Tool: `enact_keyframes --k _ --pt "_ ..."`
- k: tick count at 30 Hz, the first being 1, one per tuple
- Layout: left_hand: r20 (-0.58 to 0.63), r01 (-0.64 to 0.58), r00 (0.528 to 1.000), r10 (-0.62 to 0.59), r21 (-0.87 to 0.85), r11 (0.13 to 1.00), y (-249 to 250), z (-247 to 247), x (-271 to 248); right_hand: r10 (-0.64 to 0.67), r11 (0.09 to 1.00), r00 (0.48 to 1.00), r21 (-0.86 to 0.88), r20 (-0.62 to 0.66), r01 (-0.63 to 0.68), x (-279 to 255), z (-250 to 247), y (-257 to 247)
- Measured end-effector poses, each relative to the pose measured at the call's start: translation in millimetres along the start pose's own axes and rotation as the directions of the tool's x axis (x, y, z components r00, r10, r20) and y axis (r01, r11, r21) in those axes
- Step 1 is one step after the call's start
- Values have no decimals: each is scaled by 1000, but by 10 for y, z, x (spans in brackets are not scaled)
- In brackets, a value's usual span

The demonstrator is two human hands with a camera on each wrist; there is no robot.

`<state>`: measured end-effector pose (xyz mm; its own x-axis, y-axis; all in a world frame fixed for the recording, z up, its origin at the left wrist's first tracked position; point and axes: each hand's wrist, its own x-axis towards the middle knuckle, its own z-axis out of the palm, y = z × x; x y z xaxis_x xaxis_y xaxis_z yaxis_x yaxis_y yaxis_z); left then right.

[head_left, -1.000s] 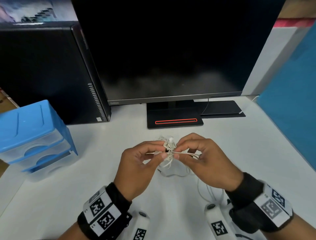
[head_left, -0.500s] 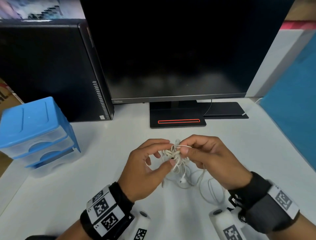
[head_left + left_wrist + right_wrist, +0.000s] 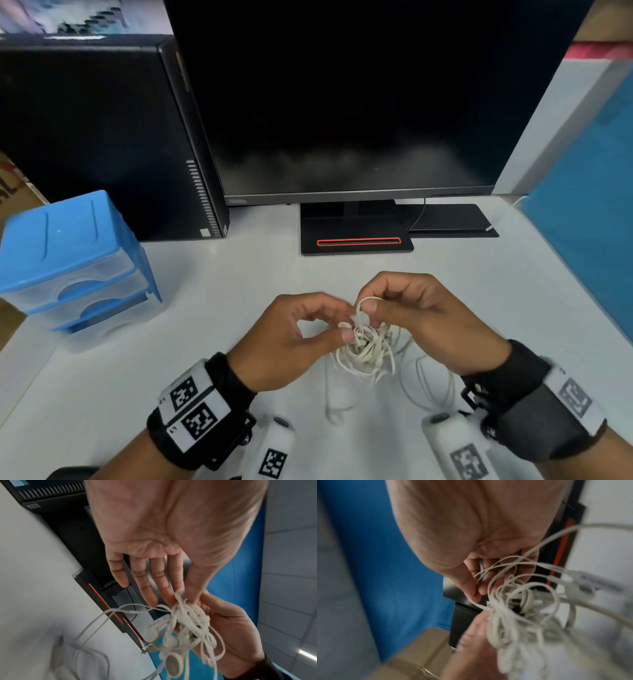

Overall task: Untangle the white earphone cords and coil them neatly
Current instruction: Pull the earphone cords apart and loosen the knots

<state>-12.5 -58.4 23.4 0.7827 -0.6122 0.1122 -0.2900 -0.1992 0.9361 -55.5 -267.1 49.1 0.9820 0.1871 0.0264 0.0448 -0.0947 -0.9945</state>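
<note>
White bench (image 3: 239,308) carries a dark monitor (image 3: 359,102) and blue drawers (image 3: 68,260); above it, both hands work a knotted wad of cords (image 3: 368,346). Left hand (image 3: 284,342) pinches the wad's edge between thumb and forefinger, right hand (image 3: 421,322) pinches one loop above it. Buds (image 3: 173,662) hang snarled inside. Untangling looks barely begun; coiling is all still ahead.

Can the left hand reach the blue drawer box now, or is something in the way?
Probably yes: bare table lies between the left hand and the blue drawer box. But its grip pinches the earphone cords and would need to let go.
</note>
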Motion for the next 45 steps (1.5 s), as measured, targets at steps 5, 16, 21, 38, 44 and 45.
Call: enact_keyframes --k 5,16,21,38,44,45 --pt "5 29 1000 -29 75 997 -34 11 -1 33 999 999 -42 -32 -34 30 7 59" --pt "-128 99 988 -82 133 986 -106 35 23 5 999 997 41 73 -8 11 33 75" --pt "-142 93 985 -96 -27 995 -93 -103 53 23 999 999 40 25 -24 27 -24 50" --pt "-201 -72 978 47 -118 990 -43 -30 38 -51 960 981 -280 -187 -4 -21 193 174" --pt "-155 -68 987 38 -197 978 -17 -35 35 -171 893 977 -439 -130 98 -53 170 126" --pt "-146 -57 989 30 -184 981 -9 -32 33 -195 836 973 -540 -121 100 -63 163 139"
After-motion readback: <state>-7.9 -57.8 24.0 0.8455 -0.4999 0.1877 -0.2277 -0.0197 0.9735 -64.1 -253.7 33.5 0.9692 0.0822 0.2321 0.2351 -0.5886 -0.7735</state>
